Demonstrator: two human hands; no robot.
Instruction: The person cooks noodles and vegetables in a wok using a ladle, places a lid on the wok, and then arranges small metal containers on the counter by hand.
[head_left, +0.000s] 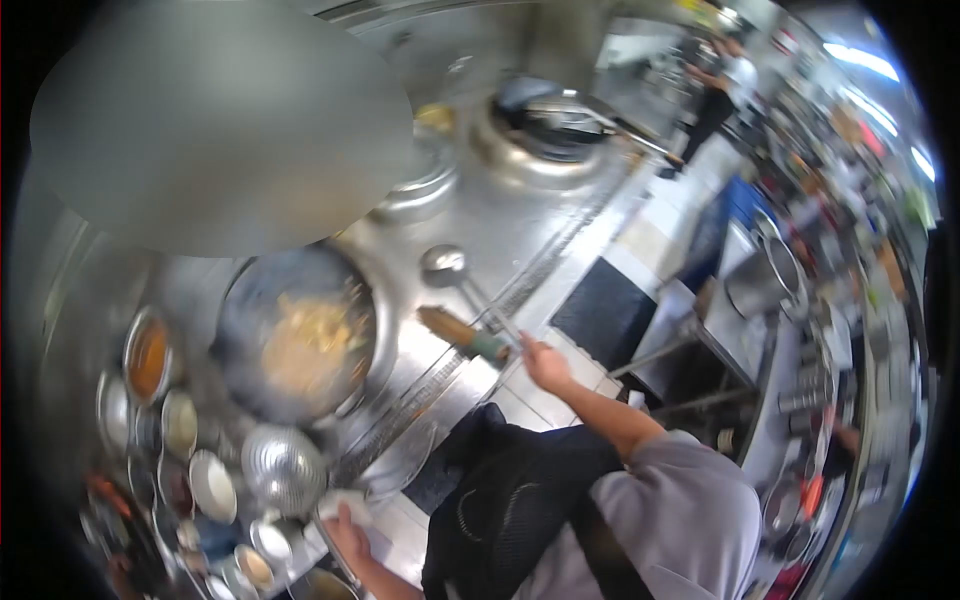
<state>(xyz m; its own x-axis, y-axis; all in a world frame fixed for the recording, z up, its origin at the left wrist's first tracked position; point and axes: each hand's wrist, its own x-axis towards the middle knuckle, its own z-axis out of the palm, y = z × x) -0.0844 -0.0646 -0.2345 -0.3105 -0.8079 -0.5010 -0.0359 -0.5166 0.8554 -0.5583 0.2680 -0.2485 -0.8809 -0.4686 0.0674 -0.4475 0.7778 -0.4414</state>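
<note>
My right hand (545, 362) is closed round the long handle of a metal ladle (445, 264), whose bowl is over the steel stove top. Close to that hand lies a brown brush-like tool (450, 328) with a green band, at the stove's edge. My left hand (348, 538) is low in the view, its fingers on what looks like a folded white cloth (350, 505). Up and left of my hands, a large wok (240, 370) holds steaming yellowish food (312, 345). A perforated metal strainer (284, 468) sits between the wok and my left hand.
Several seasoning bowls crowd the left side, among them an orange-filled bowl (150, 360) and a white bowl (213, 487). Another burner holds a dark wok (560, 125). A person (735, 85) stands far back. Right of the aisle is a steel pot (765, 275). A grey blur covers the upper left.
</note>
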